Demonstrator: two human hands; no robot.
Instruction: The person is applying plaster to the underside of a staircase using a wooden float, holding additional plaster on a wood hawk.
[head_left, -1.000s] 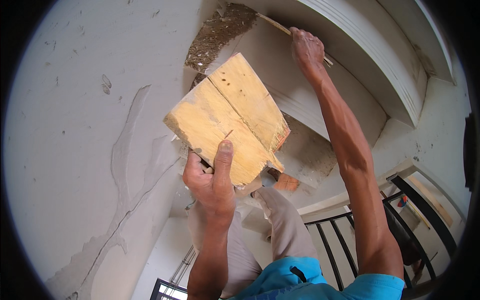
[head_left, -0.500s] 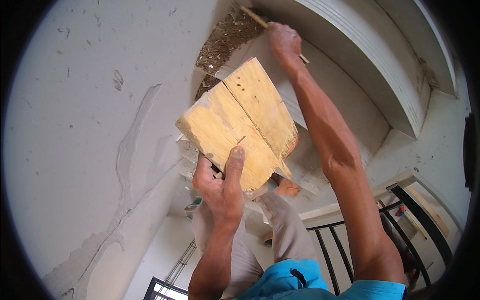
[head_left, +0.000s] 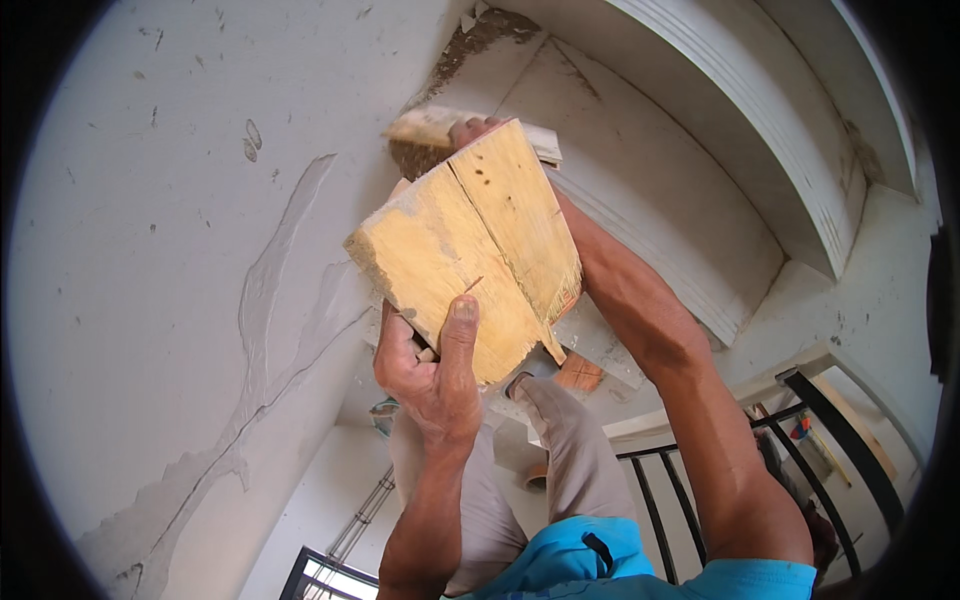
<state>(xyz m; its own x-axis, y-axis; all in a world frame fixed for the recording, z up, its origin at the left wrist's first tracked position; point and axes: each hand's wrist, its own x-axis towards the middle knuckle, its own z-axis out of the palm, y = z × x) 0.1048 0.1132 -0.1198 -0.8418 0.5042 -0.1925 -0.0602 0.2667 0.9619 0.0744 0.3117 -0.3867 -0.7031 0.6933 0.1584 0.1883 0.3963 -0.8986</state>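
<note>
My left hand grips the lower edge of a yellowish wooden board, thumb on its face and fingers behind. The board has a long crack, small dark holes and a splintered end. Just past its upper edge, my right hand is closed on a pale flat strip of wood lying across the step. Only the knuckles show; the rest of that hand is behind the board. Brown debris lies under the strip, and more debris remains along the far edge of the step.
A patched, cracked white wall runs along the left. Pale curved stairs rise at the right and far side. A black metal railing stands at the lower right. A reddish-brown wooden piece lies near my feet.
My right hand has drawn the strip back from the far corner toward the board, and debris has shifted nearer, baring part of the step. The board in my left hand has barely moved.
</note>
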